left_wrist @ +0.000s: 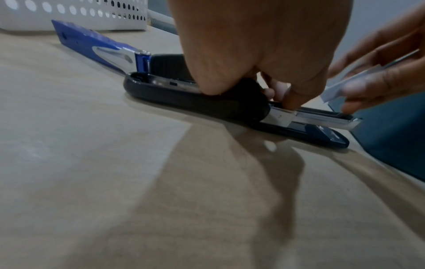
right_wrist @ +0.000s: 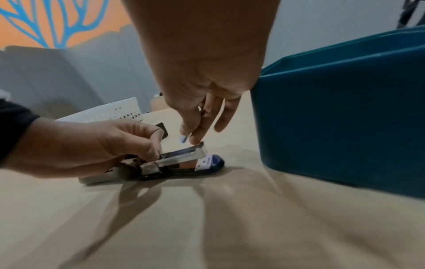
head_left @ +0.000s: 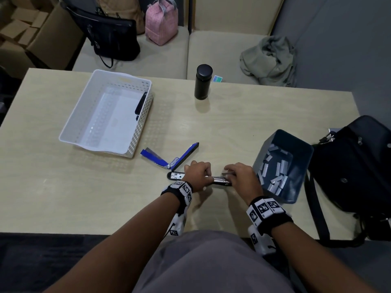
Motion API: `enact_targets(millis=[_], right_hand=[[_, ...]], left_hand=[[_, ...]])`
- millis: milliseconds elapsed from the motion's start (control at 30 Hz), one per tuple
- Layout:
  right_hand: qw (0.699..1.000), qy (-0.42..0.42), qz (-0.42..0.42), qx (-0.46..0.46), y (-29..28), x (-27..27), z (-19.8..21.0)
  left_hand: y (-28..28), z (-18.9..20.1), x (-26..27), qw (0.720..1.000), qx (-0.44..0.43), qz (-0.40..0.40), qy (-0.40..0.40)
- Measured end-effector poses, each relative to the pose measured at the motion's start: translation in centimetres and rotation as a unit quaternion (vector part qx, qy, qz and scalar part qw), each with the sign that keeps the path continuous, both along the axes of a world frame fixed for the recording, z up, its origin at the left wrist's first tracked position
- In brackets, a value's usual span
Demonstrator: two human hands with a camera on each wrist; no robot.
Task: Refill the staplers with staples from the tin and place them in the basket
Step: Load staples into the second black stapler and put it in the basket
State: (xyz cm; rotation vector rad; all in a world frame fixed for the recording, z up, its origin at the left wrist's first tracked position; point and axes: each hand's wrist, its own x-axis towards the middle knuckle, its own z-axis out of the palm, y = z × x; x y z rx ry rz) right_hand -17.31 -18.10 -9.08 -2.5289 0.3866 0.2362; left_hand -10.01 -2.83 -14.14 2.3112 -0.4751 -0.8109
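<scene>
A black stapler (head_left: 176, 175) lies opened flat on the table near the front edge. My left hand (head_left: 203, 174) grips its hinge end, fingers curled down onto the metal magazine (left_wrist: 322, 118). My right hand (head_left: 230, 172) pinches a strip of staples (left_wrist: 349, 84) just above the magazine's front end (right_wrist: 184, 155). The dark teal tin (head_left: 296, 144) stands right of my right hand with several staple strips (head_left: 277, 178) inside. A blue stapler (head_left: 169, 158) lies opened behind the black one. The white perforated basket (head_left: 135, 142) at the back left holds one black stapler (head_left: 140, 105).
A black flask (head_left: 203, 82) stands at the table's far edge. A black bag (head_left: 359, 176) sits on the right end of the table beside the tin. Beyond the table is a bench with bags (head_left: 112, 37) and a grey cloth (head_left: 268, 60).
</scene>
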Motion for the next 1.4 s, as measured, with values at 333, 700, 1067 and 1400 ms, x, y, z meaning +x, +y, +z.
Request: enact_targets(millis=[333, 700, 1067, 1400], right_hand=[[0.987, 0.030, -0.047, 0.149, 0.6, -0.7, -0.9], [0.999, -0.003, 0.039, 0.005, 0.9, -1.0, -1.6], [0.999, -0.024, 0.022, 0.021, 0.5, -1.3, -2.6], [0.994, -0.011, 0.085, -0.060, 0.6, -1.1, -2.1]], left_hand=[[0.0, 0.1, 0.1, 1.000, 0.010, -0.009, -0.007], [-0.1, 0.2, 0.1, 1.000, 0.018, -0.008, 0.000], [0.0, 0.2, 0.3, 1.000, 0.015, -0.006, 0.006], [0.1, -0.1, 0.2, 1.000, -0.011, -0.002, 0.002]])
